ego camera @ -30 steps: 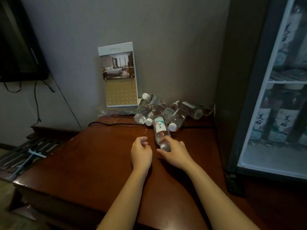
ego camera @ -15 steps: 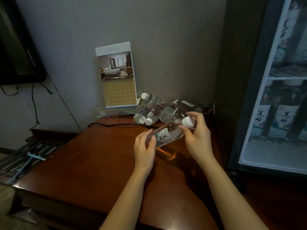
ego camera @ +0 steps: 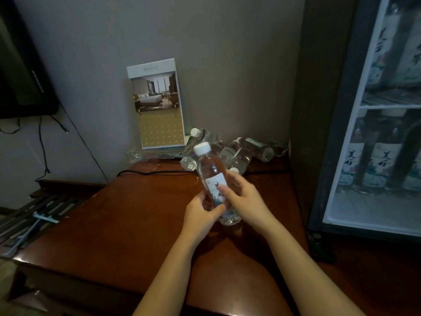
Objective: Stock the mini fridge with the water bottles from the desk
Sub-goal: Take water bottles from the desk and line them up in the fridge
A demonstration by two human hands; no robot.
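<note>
- Head view: a glossy brown wooden table (ego camera: 127,215) stands against a grey wall (ego camera: 227,53).
- Over the table's middle, nearer its right edge, both hands hold one clear bottle (ego camera: 210,172). Its white cap is up and tilts toward the far left, and its label faces the camera.
- The left hand (ego camera: 200,215) has its grip closed round the bottle's lower part, thumb across the front.
- The right hand (ego camera: 245,199) has its grip closed on the label from the right, fingers curled over it.
- At the far right corner lies a pile (ego camera: 241,153) of more clear bottles on their sides, touching one another.
- A calendar (ego camera: 157,106) leans upright on the wall at the far edge, just left of the pile, with crumpled clear wrap (ego camera: 145,153) below it.
- A black cable (ego camera: 159,172) runs along the table's far part.
- A fridge (ego camera: 328,110) stands at the right edge, with labelled bottles (ego camera: 382,165) standing in it on two levels.
- A dark screen (ego camera: 20,76) hangs at the upper left with wires hanging below it, and a slatted rack (ego camera: 27,210) sits low beside the left edge.
</note>
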